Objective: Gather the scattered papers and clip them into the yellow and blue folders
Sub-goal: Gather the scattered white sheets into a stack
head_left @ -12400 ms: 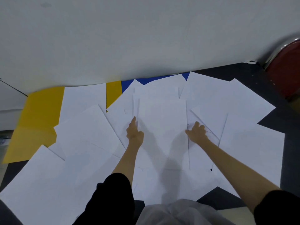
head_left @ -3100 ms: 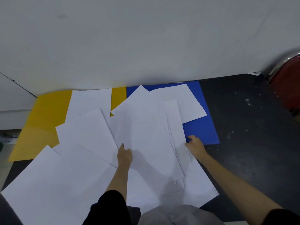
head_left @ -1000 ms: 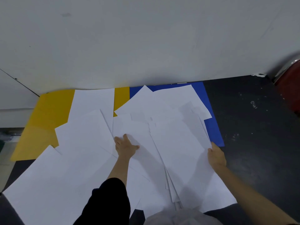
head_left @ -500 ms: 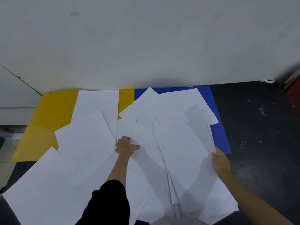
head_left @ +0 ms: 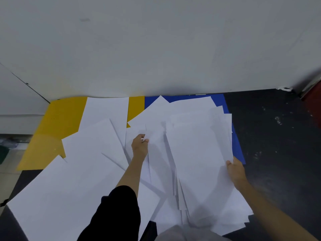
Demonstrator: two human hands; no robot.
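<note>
- papers (head_left: 196,153) lie fanned over the blue folder (head_left: 238,150) and the dark floor (head_left: 278,136); more loose sheets (head_left: 74,171) spread left over the yellow folder (head_left: 57,122).
- left hand (head_left: 139,147): grip pinches a sheet edge between thumb and curled fingers.
- right hand (head_left: 236,172): grip curls round the fanned pile's right edge, thumb on top.
- to do this well, i'd judge: draw both sides inward together, keep the sheets flat, then square the edges.
- both folders lie flat against the wall (head_left: 156,49), covered by sheets resting on top; no clip shows, nothing looks fastened yet.
</note>
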